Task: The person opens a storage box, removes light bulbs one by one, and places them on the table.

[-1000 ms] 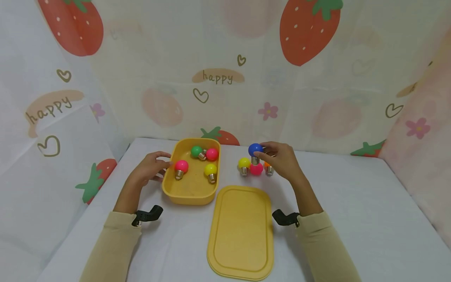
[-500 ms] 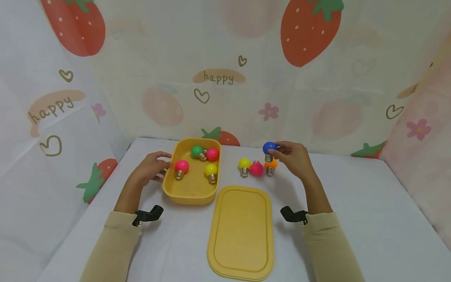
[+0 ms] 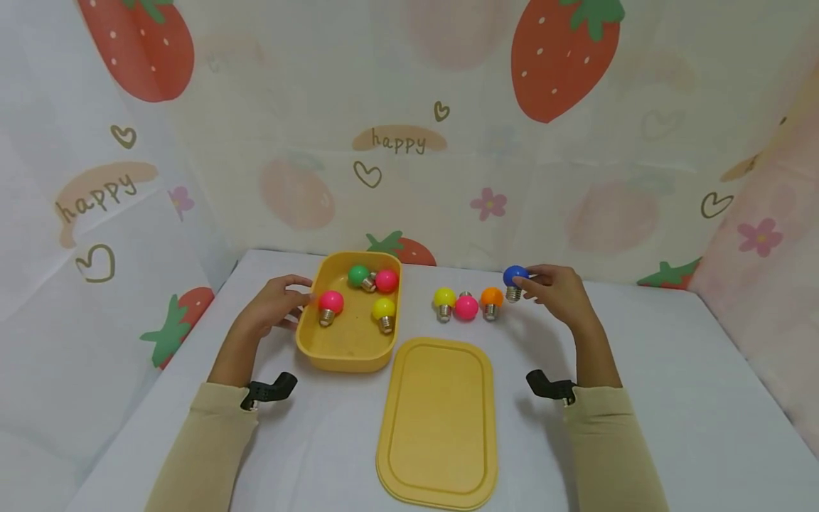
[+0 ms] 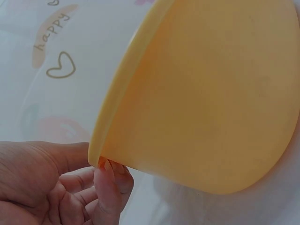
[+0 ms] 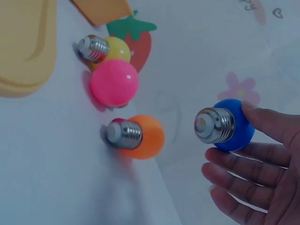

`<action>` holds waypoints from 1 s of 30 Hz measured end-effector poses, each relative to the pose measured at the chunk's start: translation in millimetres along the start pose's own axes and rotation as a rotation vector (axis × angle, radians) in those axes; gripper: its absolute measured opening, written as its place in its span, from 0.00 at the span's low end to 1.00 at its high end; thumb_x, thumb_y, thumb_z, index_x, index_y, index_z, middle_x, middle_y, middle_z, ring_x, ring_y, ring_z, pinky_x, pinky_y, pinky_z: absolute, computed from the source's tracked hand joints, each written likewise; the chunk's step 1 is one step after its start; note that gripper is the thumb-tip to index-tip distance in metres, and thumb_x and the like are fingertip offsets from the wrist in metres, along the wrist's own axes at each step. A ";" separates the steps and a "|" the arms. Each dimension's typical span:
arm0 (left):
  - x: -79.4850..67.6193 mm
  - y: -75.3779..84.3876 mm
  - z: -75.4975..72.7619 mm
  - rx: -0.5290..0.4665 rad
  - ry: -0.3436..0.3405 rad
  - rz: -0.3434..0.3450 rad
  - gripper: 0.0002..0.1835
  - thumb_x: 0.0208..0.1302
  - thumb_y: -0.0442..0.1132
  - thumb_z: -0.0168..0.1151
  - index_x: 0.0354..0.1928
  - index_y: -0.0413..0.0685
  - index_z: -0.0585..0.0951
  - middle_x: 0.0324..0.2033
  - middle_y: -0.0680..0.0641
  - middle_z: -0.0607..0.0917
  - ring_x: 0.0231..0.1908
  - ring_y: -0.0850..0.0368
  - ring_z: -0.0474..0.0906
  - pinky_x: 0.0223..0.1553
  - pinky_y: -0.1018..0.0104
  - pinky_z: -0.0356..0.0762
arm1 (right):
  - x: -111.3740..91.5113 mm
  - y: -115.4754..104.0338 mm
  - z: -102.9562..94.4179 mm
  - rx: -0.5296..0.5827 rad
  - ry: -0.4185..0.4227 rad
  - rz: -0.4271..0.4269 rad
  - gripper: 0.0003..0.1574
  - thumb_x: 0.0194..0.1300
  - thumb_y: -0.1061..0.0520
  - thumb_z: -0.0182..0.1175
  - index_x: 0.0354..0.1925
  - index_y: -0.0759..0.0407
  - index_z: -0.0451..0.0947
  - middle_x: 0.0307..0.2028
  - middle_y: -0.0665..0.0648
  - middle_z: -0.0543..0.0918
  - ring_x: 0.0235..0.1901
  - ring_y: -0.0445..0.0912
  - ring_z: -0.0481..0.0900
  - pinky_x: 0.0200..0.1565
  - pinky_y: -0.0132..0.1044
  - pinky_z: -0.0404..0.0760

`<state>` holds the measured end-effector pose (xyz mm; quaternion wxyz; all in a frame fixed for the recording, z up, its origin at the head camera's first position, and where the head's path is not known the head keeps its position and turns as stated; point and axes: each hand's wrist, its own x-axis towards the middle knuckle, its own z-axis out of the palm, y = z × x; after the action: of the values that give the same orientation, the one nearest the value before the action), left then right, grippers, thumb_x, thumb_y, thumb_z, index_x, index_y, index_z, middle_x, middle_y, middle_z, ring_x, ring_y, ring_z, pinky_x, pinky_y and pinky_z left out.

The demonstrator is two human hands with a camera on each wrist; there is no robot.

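My right hand (image 3: 559, 295) pinches a blue light bulb (image 3: 515, 276) by its round top, its silver screw base pointing down, just right of the row on the table. In the right wrist view, thumb and fingers hold the blue bulb's side with the base facing the camera. An orange bulb (image 3: 491, 297), a pink bulb (image 3: 466, 308) and a yellow bulb (image 3: 444, 299) stand side by side to its left. My left hand (image 3: 274, 306) grips the left rim of a yellow plastic box (image 3: 345, 363); the left wrist view shows thumb and fingers at that rim (image 4: 105, 122).
Inside the box lie a green bulb (image 3: 358, 276), two pink bulbs, one at the left (image 3: 330, 302), and a yellow bulb (image 3: 384, 310). A flat yellow lid (image 3: 438, 419) rests on the white table (image 3: 320, 441). A strawberry-print cloth (image 3: 409, 185) stands behind.
My right hand has carried the blue bulb to the right, past the orange bulb, and slightly lower at the end. The left hand and box have stayed put.
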<state>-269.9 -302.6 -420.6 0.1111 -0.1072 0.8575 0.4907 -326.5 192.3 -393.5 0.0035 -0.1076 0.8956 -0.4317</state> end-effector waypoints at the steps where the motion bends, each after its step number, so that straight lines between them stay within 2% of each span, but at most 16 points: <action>1: 0.2 -0.3 0.0 0.000 0.001 -0.002 0.31 0.75 0.45 0.57 0.74 0.44 0.63 0.57 0.34 0.79 0.45 0.46 0.81 0.42 0.63 0.86 | 0.3 1.7 -0.3 -0.003 -0.003 0.011 0.38 0.71 0.41 0.62 0.65 0.68 0.73 0.49 0.68 0.86 0.47 0.63 0.85 0.52 0.54 0.83; 6: 0.6 -1.6 -0.1 0.001 0.003 -0.004 0.31 0.74 0.45 0.58 0.74 0.44 0.63 0.57 0.34 0.79 0.44 0.47 0.81 0.41 0.62 0.86 | 2.6 11.5 0.5 -0.010 -0.008 0.055 0.37 0.73 0.42 0.61 0.64 0.70 0.73 0.49 0.70 0.86 0.46 0.63 0.86 0.51 0.54 0.84; 10: 0.6 -1.3 0.0 -0.002 0.001 0.001 0.31 0.74 0.45 0.57 0.74 0.44 0.63 0.57 0.34 0.79 0.44 0.47 0.81 0.41 0.62 0.86 | 4.7 21.5 2.0 -0.022 -0.010 0.078 0.38 0.73 0.43 0.61 0.64 0.73 0.73 0.50 0.71 0.85 0.45 0.62 0.87 0.48 0.49 0.86; 18: 1.2 -1.0 0.3 -0.003 0.002 0.001 0.31 0.74 0.45 0.58 0.74 0.44 0.63 0.58 0.34 0.79 0.45 0.46 0.81 0.42 0.63 0.86 | 6.0 32.3 6.4 -0.060 -0.017 0.160 0.39 0.72 0.42 0.61 0.64 0.72 0.73 0.48 0.71 0.85 0.41 0.58 0.86 0.46 0.46 0.86; 24: 1.4 -1.6 0.0 0.000 0.001 -0.002 0.31 0.74 0.45 0.58 0.74 0.45 0.63 0.59 0.34 0.79 0.45 0.46 0.81 0.42 0.63 0.86 | 6.8 34.1 11.6 -0.079 -0.034 0.215 0.38 0.72 0.43 0.60 0.63 0.73 0.73 0.45 0.69 0.86 0.36 0.55 0.85 0.40 0.40 0.83; 30: 2.1 -1.1 -0.2 0.002 0.000 -0.002 0.31 0.74 0.45 0.58 0.74 0.45 0.63 0.59 0.34 0.79 0.45 0.46 0.81 0.42 0.63 0.86 | 7.9 37.9 15.3 -0.087 -0.040 0.215 0.38 0.72 0.43 0.61 0.63 0.74 0.72 0.35 0.66 0.87 0.32 0.52 0.83 0.33 0.33 0.77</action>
<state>-271.5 -303.5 -422.1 0.1116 -0.1080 0.8580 0.4896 -339.9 201.8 -431.7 0.0630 -0.0198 0.9196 -0.3873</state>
